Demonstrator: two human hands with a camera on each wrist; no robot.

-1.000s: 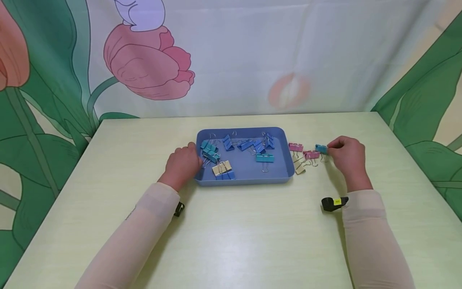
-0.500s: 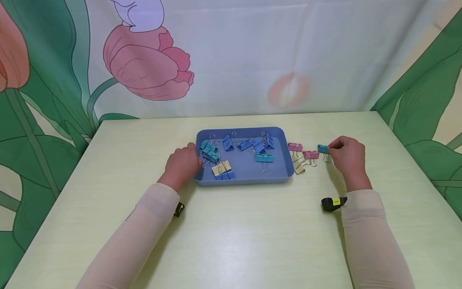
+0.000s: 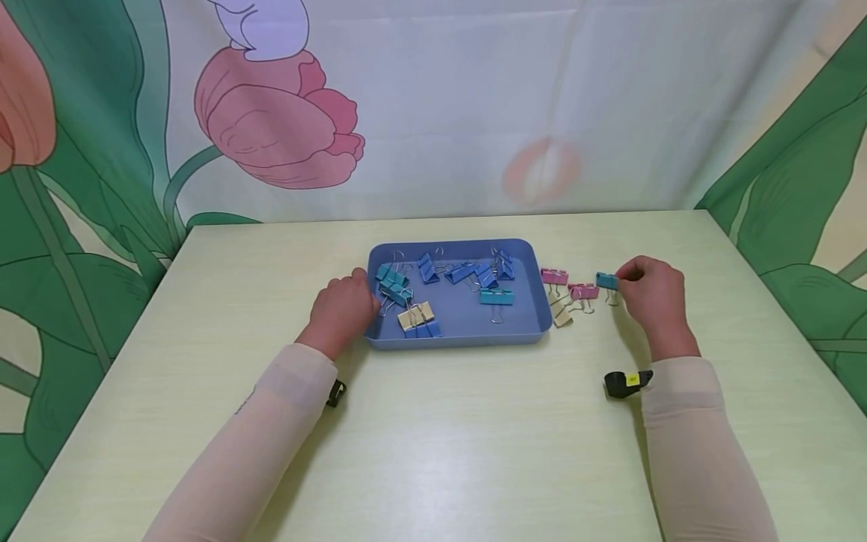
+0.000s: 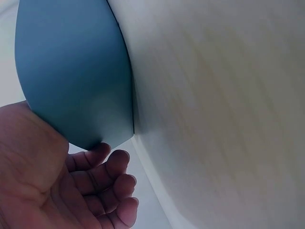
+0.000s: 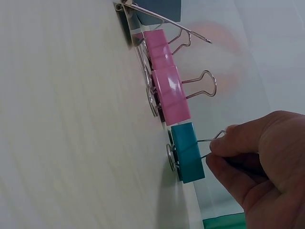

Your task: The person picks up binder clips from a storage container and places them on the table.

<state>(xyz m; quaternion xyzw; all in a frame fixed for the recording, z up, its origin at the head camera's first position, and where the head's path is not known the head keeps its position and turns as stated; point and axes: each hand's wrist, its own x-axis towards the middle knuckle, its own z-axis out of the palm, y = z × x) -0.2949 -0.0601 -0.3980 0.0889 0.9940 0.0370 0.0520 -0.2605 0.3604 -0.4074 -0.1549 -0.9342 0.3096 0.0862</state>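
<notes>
My left hand [image 3: 342, 310] grips the left end of a blue tray [image 3: 460, 341]. In the left wrist view, its curled fingers [image 4: 119, 164] meet the tray's wall [image 4: 76, 67]; the thumb is hidden. Between thumb and forefinger, my right hand [image 3: 655, 299] pinches a wire handle of a teal binder clip [image 3: 606, 281]. That clip [image 5: 188, 152] stands beside a pink binder clip [image 5: 172, 95], with a thin gap between them. Another pink binder clip [image 3: 555, 276] sits by the tray's right wall, and a cream binder clip [image 3: 562, 314] lies in front of it.
Several binder clips lie in the tray: blue ones [image 3: 461, 272], teal ones [image 3: 497, 296] and a cream one [image 3: 416, 315]. A pale wooden table [image 3: 467, 436] spreads in front of the tray. Behind it hangs a flower-printed cloth [image 3: 433, 113].
The teal clip has shifted slightly right, away from the pink clip, with my right hand still pinching its handle. My left hand and the tray stay where they were.
</notes>
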